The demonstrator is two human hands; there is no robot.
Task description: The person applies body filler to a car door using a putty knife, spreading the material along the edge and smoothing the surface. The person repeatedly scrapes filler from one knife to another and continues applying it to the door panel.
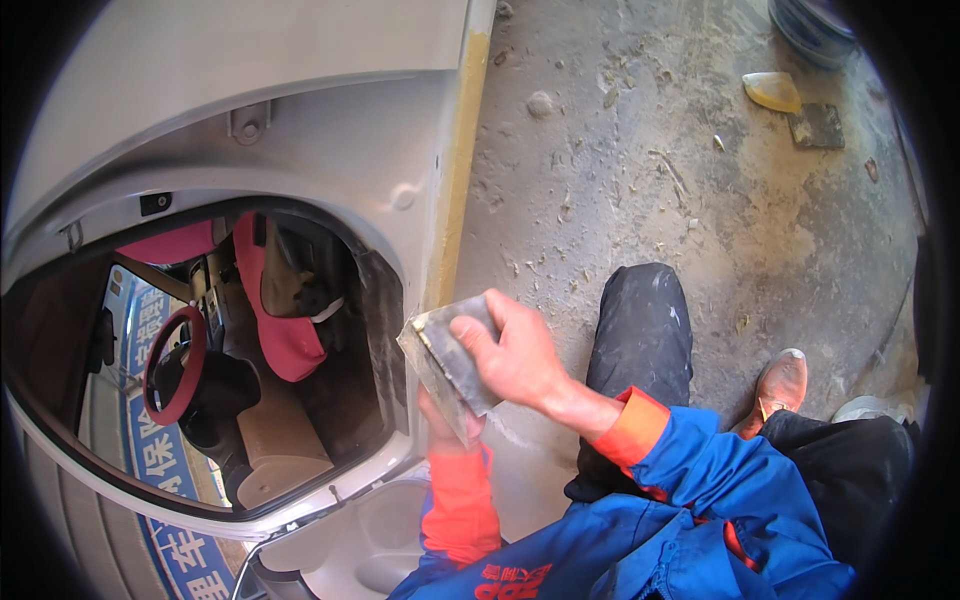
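My right hand (pixel 522 358) is closed around a flat grey spreader plate (pixel 462 350), thumb on top and fingers behind. Some pale yellow paste shows on its left corner. Just below, my left hand (pixel 440 420) grips a thin, translucent-looking plate (pixel 437 385), partly hidden behind the grey spreader. The two plates overlap and seem to touch. Close to their left stands a light grey car body (pixel 330 150). A strip of yellowish filler (pixel 462 170) runs along its edge, ending near the plates.
Through the car's opening show a red steering wheel (pixel 178 365) and a pink seat cover (pixel 285 345). On the dusty concrete floor (pixel 600 170) lie a yellowish curved piece (pixel 771 91), a dark square plate (pixel 817 127) and crumbs. A dark tub (pixel 815 35) stands at the far right.
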